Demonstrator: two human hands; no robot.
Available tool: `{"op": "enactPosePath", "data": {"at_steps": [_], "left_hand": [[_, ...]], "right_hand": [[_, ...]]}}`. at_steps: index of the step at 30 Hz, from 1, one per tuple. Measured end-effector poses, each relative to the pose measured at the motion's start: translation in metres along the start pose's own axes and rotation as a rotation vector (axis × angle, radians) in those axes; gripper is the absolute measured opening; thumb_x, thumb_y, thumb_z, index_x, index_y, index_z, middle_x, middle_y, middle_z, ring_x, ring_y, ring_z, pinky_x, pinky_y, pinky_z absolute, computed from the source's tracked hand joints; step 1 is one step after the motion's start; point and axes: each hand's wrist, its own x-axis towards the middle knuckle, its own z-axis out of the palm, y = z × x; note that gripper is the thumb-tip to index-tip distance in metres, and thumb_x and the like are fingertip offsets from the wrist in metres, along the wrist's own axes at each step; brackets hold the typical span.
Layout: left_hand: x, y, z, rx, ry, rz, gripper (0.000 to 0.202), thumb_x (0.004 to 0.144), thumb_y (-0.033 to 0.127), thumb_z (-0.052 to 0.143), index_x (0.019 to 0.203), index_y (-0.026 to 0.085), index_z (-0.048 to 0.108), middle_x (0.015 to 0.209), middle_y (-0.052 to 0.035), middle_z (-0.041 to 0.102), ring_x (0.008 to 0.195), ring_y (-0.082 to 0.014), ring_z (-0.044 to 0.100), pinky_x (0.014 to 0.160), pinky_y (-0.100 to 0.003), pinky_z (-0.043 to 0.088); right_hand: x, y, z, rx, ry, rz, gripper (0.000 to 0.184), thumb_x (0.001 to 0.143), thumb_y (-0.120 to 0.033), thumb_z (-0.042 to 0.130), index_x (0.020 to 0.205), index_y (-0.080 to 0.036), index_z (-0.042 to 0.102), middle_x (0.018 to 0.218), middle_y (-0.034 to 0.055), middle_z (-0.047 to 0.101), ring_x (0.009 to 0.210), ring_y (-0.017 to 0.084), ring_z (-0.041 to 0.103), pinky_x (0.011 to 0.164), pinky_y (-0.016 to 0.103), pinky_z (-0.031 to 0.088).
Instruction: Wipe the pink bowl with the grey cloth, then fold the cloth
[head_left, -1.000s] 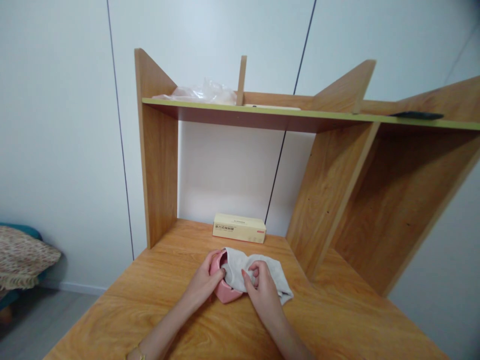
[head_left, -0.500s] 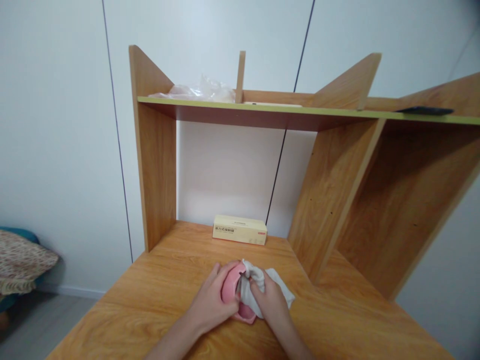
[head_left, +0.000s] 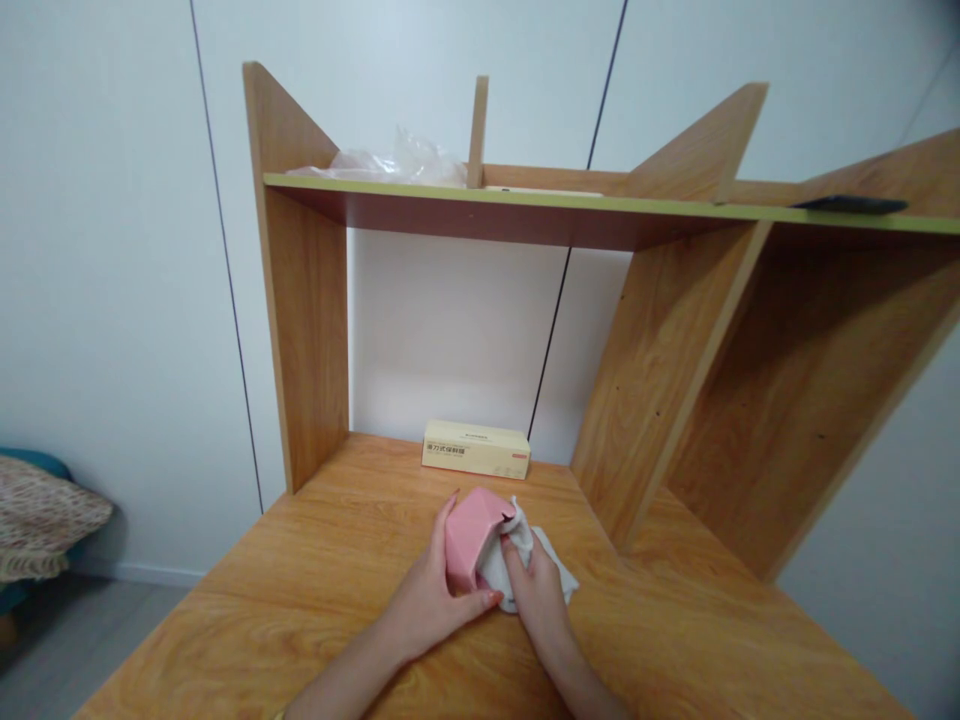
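Standing behind everything: a white panelled wall. Against it, a wood-grain shelf unit with a green-edged upper board. Beneath, a smooth wood-grain desk serves as working surface. Far left, a patterned, fringed fabric lies over something teal. Upper board carries a crumpled clear plastic bag; a long cream cardboard box sits toward the desk's rear, beyond the hands.

Left hand: fingers and thumb spread wide around a pink, faceted, hard-looking vessel, tilted, opening toward the right hand. Vessel is above the desk's middle; cannot tell if it touches. Right hand: fingers closed on a bunched light-grey cloth, part reaching into the opening.

Step, judged: rubbing the vessel's inside. Next move seems to call for a steady left grip and cloth pressed into the corners.
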Motion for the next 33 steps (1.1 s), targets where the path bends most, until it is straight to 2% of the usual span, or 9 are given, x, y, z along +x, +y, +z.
{"op": "enactPosePath", "data": {"at_steps": [4, 8, 10, 14, 17, 20, 27, 30, 33], "left_hand": [[-0.001, 0.003, 0.003, -0.027, 0.031, 0.023, 0.091, 0.069, 0.024, 0.065, 0.137, 0.017, 0.006, 0.129, -0.0119, 0.042, 0.114, -0.0237, 0.044, 0.097, -0.033, 0.033], [0.0, 0.005, 0.002, 0.038, 0.067, -0.001, 0.084, 0.067, 0.017, 0.063, 0.135, 0.017, 0.014, 0.125, -0.0099, 0.046, 0.111, -0.023, 0.046, 0.095, -0.033, 0.035], [0.001, 0.006, 0.001, 0.068, 0.049, -0.021, 0.082, 0.067, 0.016, 0.061, 0.135, 0.017, 0.015, 0.121, -0.0092, 0.049, 0.106, -0.0222, 0.05, 0.092, -0.032, 0.038], [0.0, 0.008, 0.001, 0.124, 0.013, -0.05, 0.08, 0.065, 0.016, 0.062, 0.133, 0.019, 0.019, 0.116, -0.0083, 0.054, 0.099, -0.0218, 0.054, 0.088, -0.031, 0.04], [-0.001, 0.007, 0.001, 0.136, -0.037, -0.041, 0.082, 0.065, 0.022, 0.064, 0.134, 0.019, 0.019, 0.113, -0.008, 0.056, 0.097, -0.0219, 0.055, 0.086, -0.03, 0.042], [-0.002, 0.007, 0.0, 0.176, -0.082, -0.038, 0.083, 0.064, 0.023, 0.064, 0.134, 0.019, 0.019, 0.11, -0.0071, 0.058, 0.095, -0.0225, 0.056, 0.084, -0.03, 0.043], [-0.002, 0.005, -0.007, 0.317, -0.104, -0.046, 0.086, 0.063, 0.024, 0.063, 0.137, 0.022, 0.019, 0.108, -0.0071, 0.06, 0.088, -0.0252, 0.059, 0.08, -0.034, 0.044], [0.001, -0.002, -0.008, 0.188, -0.114, -0.027, 0.09, 0.068, 0.03, 0.064, 0.139, 0.022, 0.01, 0.103, -0.0061, 0.061, 0.088, -0.0237, 0.059, 0.081, -0.035, 0.044], [0.004, -0.01, -0.003, -0.067, -0.076, 0.029, 0.099, 0.069, 0.038, 0.067, 0.139, 0.021, -0.002, 0.115, -0.01, 0.054, 0.1, -0.0238, 0.055, 0.089, -0.037, 0.04]], "right_hand": [[0.002, 0.006, 0.005, -0.028, 0.006, 0.014, 0.037, 0.077, -0.038, 0.039, 0.096, -0.013, 0.058, 0.082, 0.0093, 0.067, 0.078, 0.023, 0.063, 0.067, 0.029, 0.047], [0.007, 0.008, 0.004, -0.129, 0.021, -0.043, 0.041, 0.076, -0.033, 0.041, 0.107, -0.011, 0.055, 0.089, 0.011, 0.067, 0.081, 0.023, 0.063, 0.067, 0.028, 0.047], [0.008, 0.006, -0.001, -0.239, 0.019, -0.089, 0.045, 0.077, -0.03, 0.041, 0.117, -0.011, 0.049, 0.09, 0.0105, 0.067, 0.079, 0.022, 0.063, 0.064, 0.027, 0.046], [0.007, 0.001, -0.015, -0.569, 0.048, -0.135, 0.053, 0.08, -0.032, 0.043, 0.13, -0.015, 0.037, 0.074, 0.007, 0.068, 0.063, 0.023, 0.063, 0.054, 0.028, 0.044], [0.006, -0.001, -0.022, -0.657, 0.041, -0.253, 0.056, 0.081, -0.032, 0.044, 0.133, -0.017, 0.03, 0.073, 0.0061, 0.068, 0.059, 0.021, 0.062, 0.052, 0.026, 0.043], [0.006, 0.002, -0.023, -0.624, 0.034, -0.321, 0.058, 0.08, -0.031, 0.045, 0.134, -0.017, 0.028, 0.076, 0.0064, 0.068, 0.062, 0.021, 0.063, 0.054, 0.026, 0.044], [0.007, 0.005, -0.016, -0.405, -0.044, -0.19, 0.051, 0.078, -0.028, 0.042, 0.128, -0.017, 0.039, 0.092, 0.0086, 0.067, 0.084, 0.022, 0.063, 0.069, 0.028, 0.045], [0.006, 0.005, -0.015, -0.286, -0.044, -0.16, 0.052, 0.079, -0.028, 0.039, 0.129, -0.016, 0.037, 0.097, 0.0094, 0.065, 0.089, 0.022, 0.061, 0.072, 0.029, 0.045], [0.006, 0.007, -0.012, -0.191, 0.002, -0.096, 0.054, 0.08, -0.03, 0.036, 0.131, -0.012, 0.034, 0.099, 0.012, 0.065, 0.085, 0.022, 0.062, 0.071, 0.03, 0.046]]}}
